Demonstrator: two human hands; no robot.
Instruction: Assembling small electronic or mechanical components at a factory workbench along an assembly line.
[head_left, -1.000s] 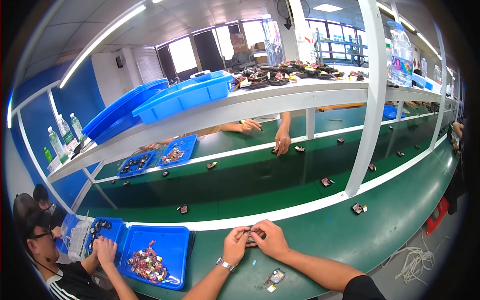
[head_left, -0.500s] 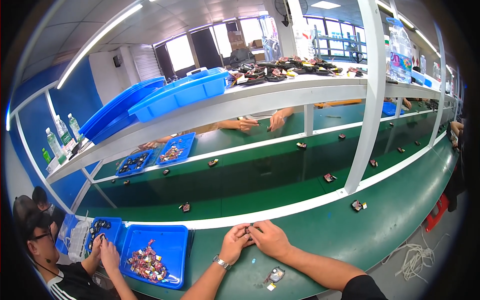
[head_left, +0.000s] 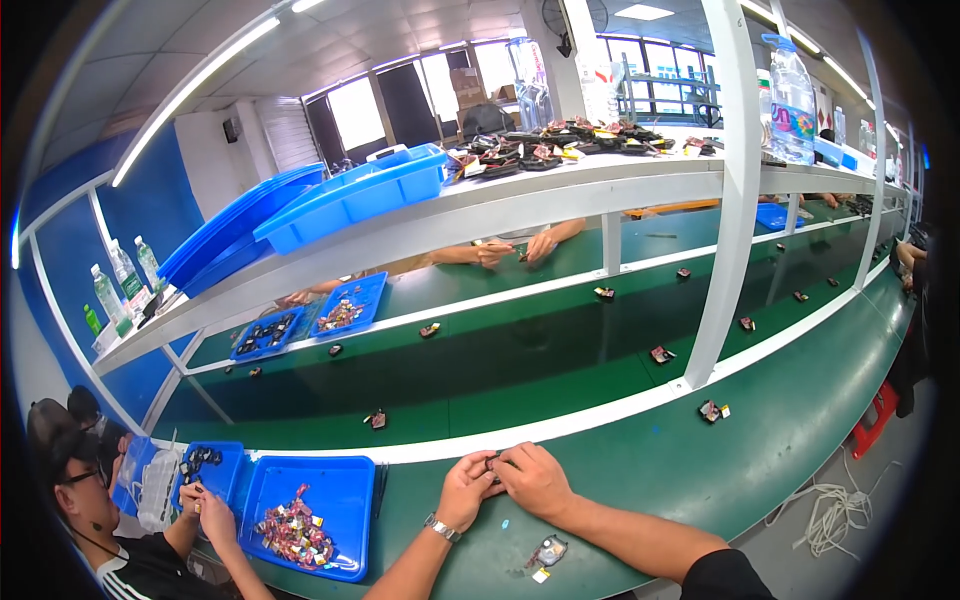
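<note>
Both my hands meet over the green bench at the near middle. My left hand, with a metal watch on its wrist, is closed with its fingertips pinching a small dark part. My right hand curls over the same part from the other side, its fingers closed on it. Most of the part is hidden by the fingers, so its kind does not show. Below my right wrist lies a small dark and clear electronic module with a yellow-white tag. A tiny light-blue piece rests nearby.
Left of me, a blue tray holds small red-wired parts. A co-worker's hands work beside another blue tray. Beyond a white rail, a green belt carries scattered modules. A white post stands at right; another module lies near it.
My hands keep their grip, with only slight finger movement. Modules on the belt have shifted slightly rightward against the white post. The co-worker's hands at left have come down a little. The view shifted slightly.
</note>
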